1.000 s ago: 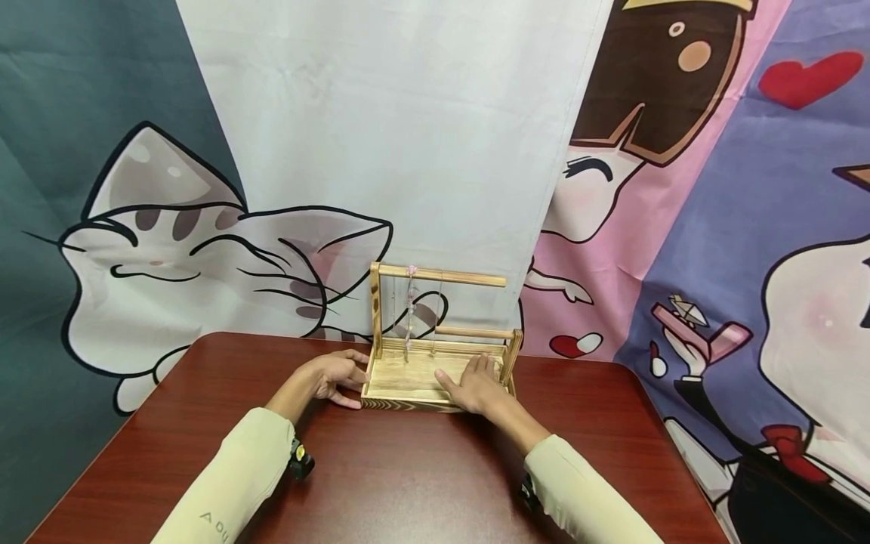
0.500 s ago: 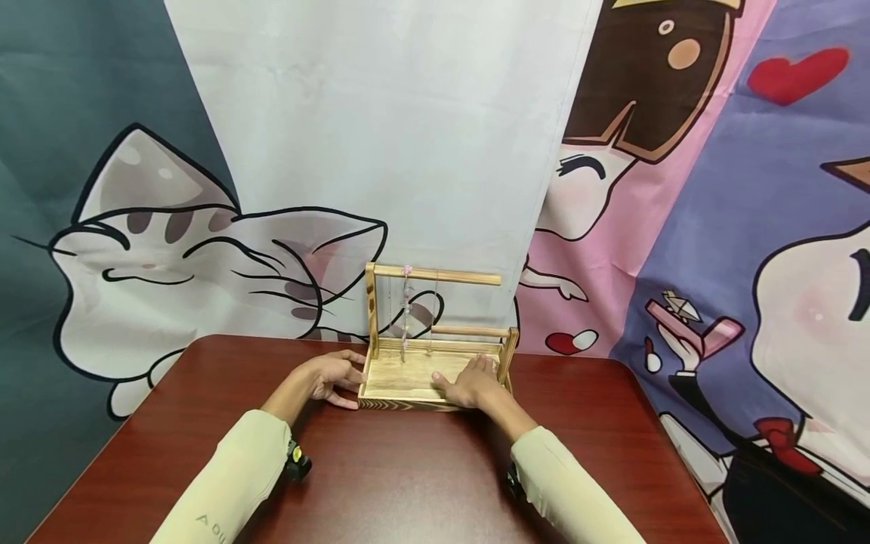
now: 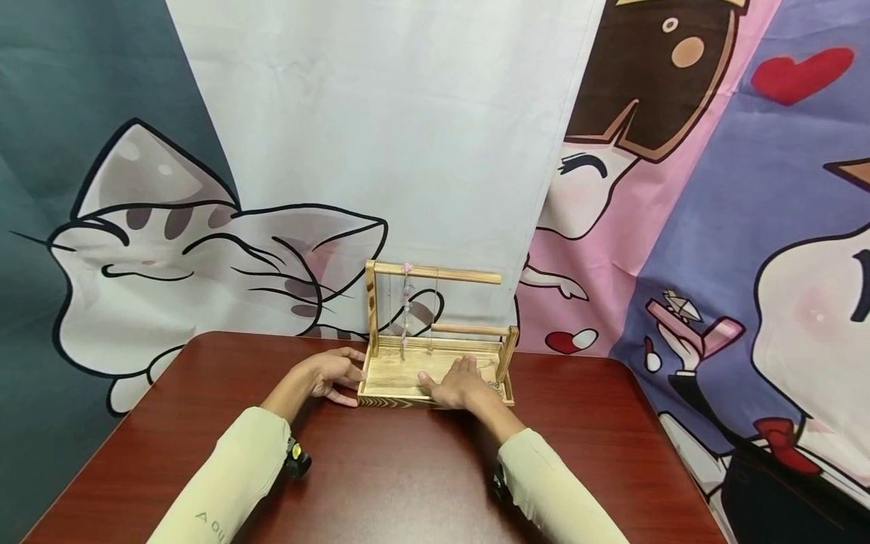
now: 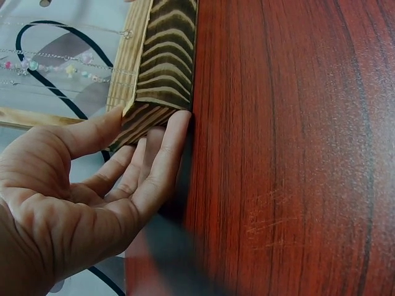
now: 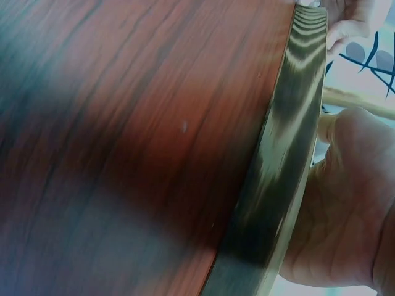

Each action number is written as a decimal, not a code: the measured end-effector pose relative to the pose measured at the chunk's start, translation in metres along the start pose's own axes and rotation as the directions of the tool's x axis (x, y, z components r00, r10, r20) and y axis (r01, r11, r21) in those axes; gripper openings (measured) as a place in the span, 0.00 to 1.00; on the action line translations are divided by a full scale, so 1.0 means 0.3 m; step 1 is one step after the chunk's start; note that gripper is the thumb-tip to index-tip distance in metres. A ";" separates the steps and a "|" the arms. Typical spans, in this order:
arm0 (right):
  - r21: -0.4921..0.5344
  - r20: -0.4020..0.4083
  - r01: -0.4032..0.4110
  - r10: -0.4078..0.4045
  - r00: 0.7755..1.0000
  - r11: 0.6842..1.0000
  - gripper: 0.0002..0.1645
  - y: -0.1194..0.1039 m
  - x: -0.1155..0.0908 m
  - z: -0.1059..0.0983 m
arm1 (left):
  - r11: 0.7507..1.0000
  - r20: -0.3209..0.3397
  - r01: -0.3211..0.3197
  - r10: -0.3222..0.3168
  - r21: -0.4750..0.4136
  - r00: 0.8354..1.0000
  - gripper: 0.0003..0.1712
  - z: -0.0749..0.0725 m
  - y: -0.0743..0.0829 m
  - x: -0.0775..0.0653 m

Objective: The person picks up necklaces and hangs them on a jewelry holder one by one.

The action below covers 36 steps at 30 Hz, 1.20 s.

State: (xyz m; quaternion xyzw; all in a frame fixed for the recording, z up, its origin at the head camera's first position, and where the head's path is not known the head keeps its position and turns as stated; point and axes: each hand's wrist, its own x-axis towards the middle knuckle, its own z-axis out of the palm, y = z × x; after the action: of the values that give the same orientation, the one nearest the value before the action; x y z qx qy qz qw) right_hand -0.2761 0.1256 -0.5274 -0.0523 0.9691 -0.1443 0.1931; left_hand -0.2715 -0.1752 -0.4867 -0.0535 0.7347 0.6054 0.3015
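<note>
A wooden jewelry stand (image 3: 394,376) with a tray base stands near the table's far edge. My left hand (image 3: 331,372) holds the stand's left end; in the left wrist view its thumb is on the rim and its fingertips touch the striped end panel (image 4: 139,125). My right hand (image 3: 461,384) rests over the tray with fingers extended, its fingertips not visible in the right wrist view. Just right of it, a thin metal chain (image 3: 495,387) lies in the tray. A pastel beaded necklace (image 3: 406,310) and thin chains hang from the upper bar (image 3: 462,275).
The stand is on a glossy red-brown wooden table (image 3: 401,476). A lower wooden bar (image 3: 469,330) joins the short right post (image 3: 507,353). Directly behind the table hangs a printed cartoon cloth (image 3: 435,136).
My right hand has slid left across the tray, away from the right post, and the chain in the tray now shows. The left hand has stayed at the stand's end.
</note>
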 end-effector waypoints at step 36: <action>0.304 -0.315 0.326 -0.229 0.921 0.895 0.30 -0.117 -0.119 -0.010 | 1.000 0.000 -0.015 0.015 -0.004 1.000 0.35 0.001 -0.005 -0.005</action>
State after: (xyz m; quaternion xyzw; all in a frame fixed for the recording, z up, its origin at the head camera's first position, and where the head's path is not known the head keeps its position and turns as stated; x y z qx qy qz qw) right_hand -0.2429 0.0987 -0.5014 -0.1357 0.9271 -0.3469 0.0420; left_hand -0.2694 -0.1757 -0.4872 -0.0482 0.7339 0.6090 0.2969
